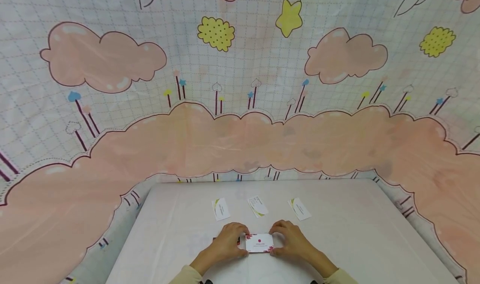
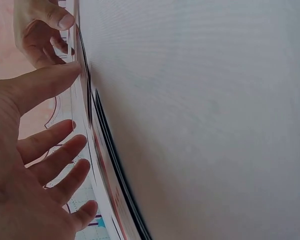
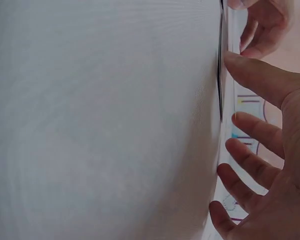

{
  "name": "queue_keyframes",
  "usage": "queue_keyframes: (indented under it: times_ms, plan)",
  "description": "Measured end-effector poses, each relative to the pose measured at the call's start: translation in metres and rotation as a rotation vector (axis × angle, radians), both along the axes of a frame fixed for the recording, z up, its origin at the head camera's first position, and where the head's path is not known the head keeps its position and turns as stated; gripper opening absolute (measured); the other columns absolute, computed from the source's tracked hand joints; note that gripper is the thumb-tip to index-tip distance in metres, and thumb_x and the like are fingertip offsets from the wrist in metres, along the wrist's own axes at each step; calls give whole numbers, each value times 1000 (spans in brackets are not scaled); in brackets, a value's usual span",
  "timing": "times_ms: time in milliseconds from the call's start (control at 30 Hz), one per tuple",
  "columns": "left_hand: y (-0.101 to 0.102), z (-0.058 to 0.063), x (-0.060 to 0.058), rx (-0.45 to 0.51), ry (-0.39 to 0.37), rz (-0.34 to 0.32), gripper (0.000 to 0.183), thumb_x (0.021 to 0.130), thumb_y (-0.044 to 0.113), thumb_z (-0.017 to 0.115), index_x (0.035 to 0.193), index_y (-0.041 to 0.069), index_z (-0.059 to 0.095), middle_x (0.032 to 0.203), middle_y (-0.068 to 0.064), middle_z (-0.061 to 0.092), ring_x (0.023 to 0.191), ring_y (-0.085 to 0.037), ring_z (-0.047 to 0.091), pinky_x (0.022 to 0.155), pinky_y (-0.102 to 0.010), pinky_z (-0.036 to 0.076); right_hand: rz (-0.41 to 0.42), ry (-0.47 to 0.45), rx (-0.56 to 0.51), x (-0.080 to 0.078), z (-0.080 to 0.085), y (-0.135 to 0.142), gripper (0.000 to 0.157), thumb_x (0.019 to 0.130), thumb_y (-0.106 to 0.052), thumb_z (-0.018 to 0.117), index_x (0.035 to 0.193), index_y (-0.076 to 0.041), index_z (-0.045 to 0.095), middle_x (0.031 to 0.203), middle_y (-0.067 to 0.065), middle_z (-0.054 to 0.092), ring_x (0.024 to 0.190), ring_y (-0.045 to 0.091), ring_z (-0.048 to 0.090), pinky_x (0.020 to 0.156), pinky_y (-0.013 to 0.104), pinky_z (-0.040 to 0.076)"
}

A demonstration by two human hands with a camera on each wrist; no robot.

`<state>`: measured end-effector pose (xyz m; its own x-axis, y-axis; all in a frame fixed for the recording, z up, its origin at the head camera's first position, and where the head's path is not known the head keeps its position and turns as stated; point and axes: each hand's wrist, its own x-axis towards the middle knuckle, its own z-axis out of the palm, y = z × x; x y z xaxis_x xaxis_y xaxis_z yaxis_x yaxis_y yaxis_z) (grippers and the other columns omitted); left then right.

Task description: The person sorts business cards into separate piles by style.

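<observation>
Nearest to me, two pale sleeves [image 1: 187,275] come in toward the table [image 1: 180,221], about midway between its left and right edges. The left hand [image 1: 228,240] pinches the left end of a white card [image 1: 259,243], its thumb at the corner nearer the person and a forefinger at the farther one; the right hand [image 1: 290,241] grips the right end the same way. The remaining fingers of both spread loosely. The card lies flat between them, with red flowers at two opposite corners and a dark line under its near edge. Partly hidden by the left hand, a dark-and-red card [image 1: 238,241] lies just left of the white one. Farther off, nearer the table's far edge, three sets of green-and-white cards make a row: a left set [image 1: 221,209], a middle set [image 1: 258,206] and a right set [image 1: 299,209], all slightly tilted and well apart. Beyond that edge rises a backdrop cloth [image 1: 240,142] printed with pink clouds and a yellow star [image 1: 289,17].
</observation>
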<state>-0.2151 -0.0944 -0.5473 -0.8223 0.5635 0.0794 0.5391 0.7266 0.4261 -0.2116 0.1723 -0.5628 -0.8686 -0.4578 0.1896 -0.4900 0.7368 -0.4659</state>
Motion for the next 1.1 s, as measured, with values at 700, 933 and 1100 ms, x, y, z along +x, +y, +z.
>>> queue_keyframes:
  times_ms: [700, 933, 1100]
  plan:
    - [3, -2, 2, -43, -40, 20, 46, 74, 34, 83, 113, 16, 67, 128, 0, 60, 125, -24, 50, 108, -48, 36, -34, -43, 52, 2, 1, -4, 43, 69, -39, 86, 105, -21, 69, 118, -2, 60, 112, 24, 53, 92, 49, 41]
    - [3, -1, 3, -38, -51, 11, 49, 75, 34, 82, 117, 15, 67, 130, 1, 59, 126, -23, 50, 109, -48, 35, -27, -58, 45, 5, 3, -2, 45, 70, -41, 85, 107, -21, 69, 119, -2, 60, 114, 25, 52, 93, 51, 40]
    - [1, -2, 3, -34, -45, 7, 49, 75, 34, 81, 118, 15, 66, 130, -1, 59, 127, -24, 50, 110, -47, 34, -20, -64, 37, 4, 3, 0, 47, 70, -41, 85, 108, -20, 69, 120, -2, 60, 114, 25, 53, 94, 50, 40]
